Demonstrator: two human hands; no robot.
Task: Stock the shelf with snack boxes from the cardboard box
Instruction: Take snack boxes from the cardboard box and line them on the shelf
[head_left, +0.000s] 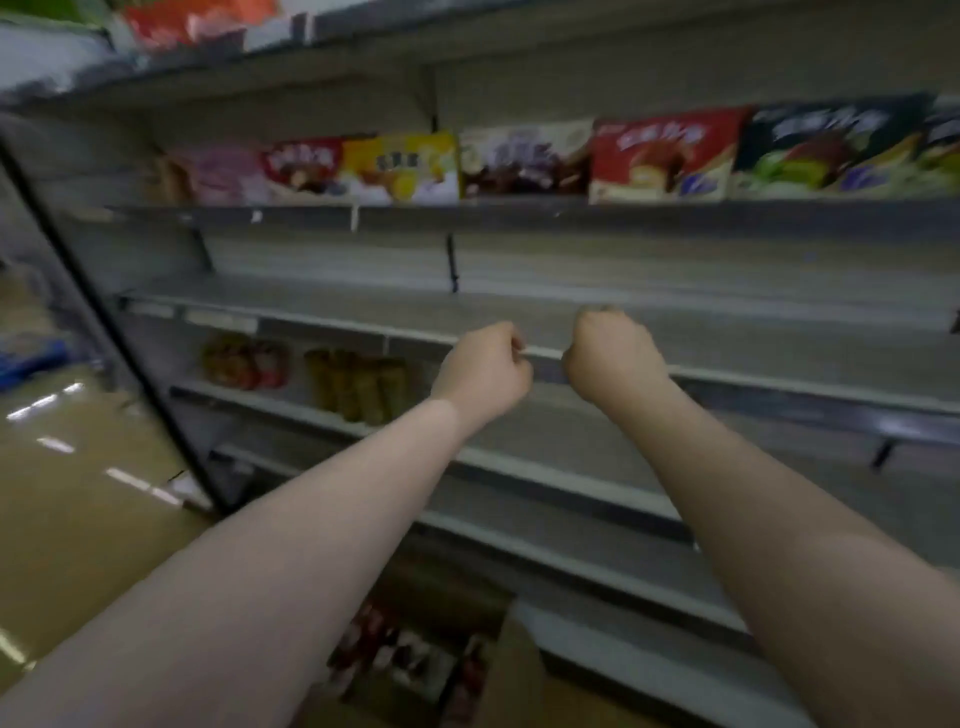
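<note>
View from the head camera of a grey metal store shelf unit (571, 291) with several tiers, seen at a tilt and blurred by motion. One upper tier carries a row of snack boxes (519, 161) standing side by side, fronts outward: pink, red, yellow, purple-and-white, red, and dark with green. The tier below it is bare grey metal with a front price rail (753, 374). One tier lower, at left, stand red packets (244, 361) and, just beside them, brownish cone-shaped packs (358, 384). Both bare forearms reach forward to the bare tier. The left hand (485, 366) and the right hand (613, 353) are side by side at the front rail, near each other but apart, each with its fingers curled into a fist; whether the fingers touch or grip the rail cannot be told, and no box shows in either hand. At bottom centre, on the floor against the unit, sits the open cardboard box (514, 670), with red-and-white packages visible inside. The glossy tan floor (67, 519) at left reflects ceiling lights.
</note>
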